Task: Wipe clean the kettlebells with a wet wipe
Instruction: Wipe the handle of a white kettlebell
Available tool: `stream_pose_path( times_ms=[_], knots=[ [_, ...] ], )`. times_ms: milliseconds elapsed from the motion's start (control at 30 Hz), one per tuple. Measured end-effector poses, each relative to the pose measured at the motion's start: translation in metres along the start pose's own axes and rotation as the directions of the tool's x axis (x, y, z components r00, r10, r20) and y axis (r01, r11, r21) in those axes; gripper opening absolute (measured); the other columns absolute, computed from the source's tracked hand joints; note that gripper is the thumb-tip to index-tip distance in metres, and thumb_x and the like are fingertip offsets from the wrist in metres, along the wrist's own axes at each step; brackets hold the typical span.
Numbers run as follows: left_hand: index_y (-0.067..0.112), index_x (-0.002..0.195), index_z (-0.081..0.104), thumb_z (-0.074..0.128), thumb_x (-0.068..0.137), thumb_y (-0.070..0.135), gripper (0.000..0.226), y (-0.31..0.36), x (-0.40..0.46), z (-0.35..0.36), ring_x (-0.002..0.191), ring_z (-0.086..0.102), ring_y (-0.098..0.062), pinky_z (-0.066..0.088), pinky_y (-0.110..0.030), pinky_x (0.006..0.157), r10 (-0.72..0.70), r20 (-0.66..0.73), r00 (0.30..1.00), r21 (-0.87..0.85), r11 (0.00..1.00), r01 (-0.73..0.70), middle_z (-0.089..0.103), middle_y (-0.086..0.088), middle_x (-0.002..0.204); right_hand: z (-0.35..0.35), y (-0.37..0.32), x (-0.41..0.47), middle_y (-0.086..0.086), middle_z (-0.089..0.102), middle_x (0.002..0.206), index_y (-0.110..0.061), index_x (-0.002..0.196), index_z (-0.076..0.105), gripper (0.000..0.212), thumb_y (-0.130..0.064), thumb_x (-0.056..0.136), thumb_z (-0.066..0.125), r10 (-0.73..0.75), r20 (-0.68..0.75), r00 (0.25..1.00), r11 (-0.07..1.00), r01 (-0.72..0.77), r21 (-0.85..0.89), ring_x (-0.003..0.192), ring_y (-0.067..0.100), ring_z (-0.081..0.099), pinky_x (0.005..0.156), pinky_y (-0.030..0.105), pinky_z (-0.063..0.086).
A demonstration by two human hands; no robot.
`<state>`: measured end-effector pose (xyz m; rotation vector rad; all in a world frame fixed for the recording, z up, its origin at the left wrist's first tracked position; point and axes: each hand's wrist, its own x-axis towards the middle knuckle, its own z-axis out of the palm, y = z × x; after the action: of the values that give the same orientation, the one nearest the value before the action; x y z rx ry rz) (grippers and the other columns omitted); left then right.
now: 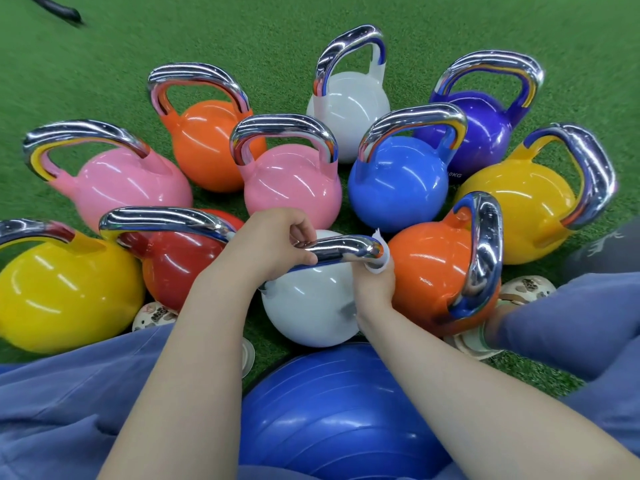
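Note:
A white kettlebell [308, 306] stands right in front of me on the green turf, its chrome handle [341, 247] running left to right. My left hand [273, 244] grips the left part of that handle. My right hand [375, 282] holds a white wet wipe [379, 263] wrapped around the handle's right end, where it bends down to the ball. Several more kettlebells ring it: orange [429, 271], red [176, 261], yellow [59, 299], pink [294, 188], blue [398, 185].
Farther out stand pink [128, 181], orange [207, 143], white [349, 105], purple [481, 126] and yellow [519, 206] kettlebells. A blue exercise ball [332, 417] lies between my knees. My patterned shoes [526, 289] rest on the turf [104, 46]. A black object [59, 10] lies far left.

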<state>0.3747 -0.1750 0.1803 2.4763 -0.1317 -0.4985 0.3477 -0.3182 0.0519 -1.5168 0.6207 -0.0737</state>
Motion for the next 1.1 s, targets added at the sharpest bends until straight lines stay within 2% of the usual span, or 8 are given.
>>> stream_pose_path(
  times_ms=[133, 267, 400, 567, 733, 833, 967, 1100],
  knots=[
    [0.025, 0.080, 0.060, 0.079, 0.071, 0.017, 0.022, 0.002, -0.002, 0.001, 0.082, 0.056, -0.011, 0.047, -0.025, 0.074, -0.001, -0.007, 1.000, 0.016, 1.000, 0.001, 0.054, 0.015, 0.076, -0.009, 0.008, 0.007, -0.004, 0.069, 0.105, -0.018, 0.120, 0.060, 0.041, -0.014, 0.080, 0.067, 0.091, 0.106, 0.990, 0.993, -0.083, -0.083, 0.101, 0.016, 0.064, 0.095, 0.037, 0.049],
    [0.025, 0.084, 0.060, 0.076, 0.073, 0.017, 0.021, 0.003, -0.003, 0.003, 0.084, 0.056, -0.012, 0.049, -0.031, 0.080, 0.004, -0.005, 1.000, 0.041, 0.999, -0.004, 0.052, 0.017, 0.075, -0.017, 0.009, 0.005, -0.012, 0.065, 0.097, -0.026, 0.104, 0.062, 0.026, -0.021, 0.080, 0.070, 0.115, 0.182, 0.977, 0.986, -0.090, -0.137, 0.098, 0.013, 0.061, 0.091, 0.033, 0.048],
    [0.024, 0.086, 0.060, 0.076, 0.073, 0.017, 0.022, 0.005, -0.003, 0.001, 0.083, 0.055, -0.011, 0.046, -0.027, 0.077, -0.007, 0.009, 1.000, 0.057, 0.998, 0.006, 0.051, 0.018, 0.075, -0.018, 0.015, -0.014, -0.009, 0.052, 0.117, -0.020, 0.128, 0.041, 0.063, -0.031, 0.075, 0.074, 0.162, 0.160, 0.974, 0.979, -0.138, -0.153, 0.109, 0.013, 0.051, 0.090, 0.024, 0.039],
    [0.025, 0.090, 0.057, 0.075, 0.074, 0.020, 0.025, 0.011, -0.007, 0.000, 0.094, 0.055, -0.015, 0.047, -0.035, 0.088, 0.003, 0.027, 1.000, 0.146, 0.989, -0.007, 0.052, 0.015, 0.085, -0.009, 0.029, -0.031, -0.003, 0.030, 0.149, -0.021, 0.149, 0.009, 0.118, -0.067, 0.053, 0.060, 0.117, 0.191, 0.975, 0.964, -0.065, -0.259, 0.138, 0.013, 0.027, 0.114, 0.037, 0.026],
    [0.019, 0.091, 0.062, 0.071, 0.078, 0.013, 0.017, 0.036, -0.020, -0.013, 0.079, 0.054, -0.010, 0.043, -0.020, 0.075, 0.119, -0.067, 0.991, 0.078, 0.990, -0.114, 0.056, 0.007, 0.085, -0.015, 0.014, -0.011, 0.001, 0.053, 0.129, -0.024, 0.128, 0.040, 0.061, -0.041, 0.077, 0.068, 0.188, 0.189, 0.964, 0.972, -0.155, -0.178, 0.113, 0.013, 0.050, 0.098, 0.027, 0.039],
    [0.019, 0.086, 0.066, 0.062, 0.084, 0.011, 0.010, 0.054, -0.028, 0.002, 0.064, 0.054, -0.005, 0.046, -0.018, 0.065, 0.115, 0.350, 0.930, 0.141, 0.975, -0.173, 0.060, 0.008, 0.072, -0.027, 0.006, -0.007, -0.007, 0.055, 0.112, -0.026, 0.122, 0.045, 0.042, -0.028, 0.085, 0.066, 0.247, 0.286, 0.926, 0.964, -0.206, -0.168, 0.099, 0.009, 0.051, 0.083, 0.022, 0.039],
    [0.009, 0.124, 0.055, 0.051, 0.094, 0.016, 0.031, 0.056, -0.028, 0.065, 0.081, 0.055, -0.016, 0.047, -0.025, 0.075, -0.186, 0.653, 0.734, 0.432, 0.888, -0.159, 0.061, -0.005, 0.099, -0.043, 0.011, -0.006, 0.004, 0.062, 0.121, -0.016, 0.127, 0.050, 0.045, -0.016, 0.085, 0.065, 0.293, 0.382, 0.876, 0.954, -0.240, -0.181, 0.106, 0.017, 0.060, 0.082, 0.027, 0.050],
    [0.008, 0.127, 0.049, 0.049, 0.093, 0.012, 0.034, 0.046, -0.023, 0.107, 0.116, 0.051, -0.026, 0.042, -0.034, 0.092, -0.154, 0.426, 0.892, 0.488, 0.869, -0.083, 0.051, -0.009, 0.128, -0.049, 0.008, -0.005, 0.004, 0.066, 0.114, -0.019, 0.127, 0.053, 0.039, -0.016, 0.088, 0.060, 0.324, 0.457, 0.829, 0.946, -0.271, -0.179, 0.102, 0.018, 0.063, 0.082, 0.029, 0.052]
  ],
)
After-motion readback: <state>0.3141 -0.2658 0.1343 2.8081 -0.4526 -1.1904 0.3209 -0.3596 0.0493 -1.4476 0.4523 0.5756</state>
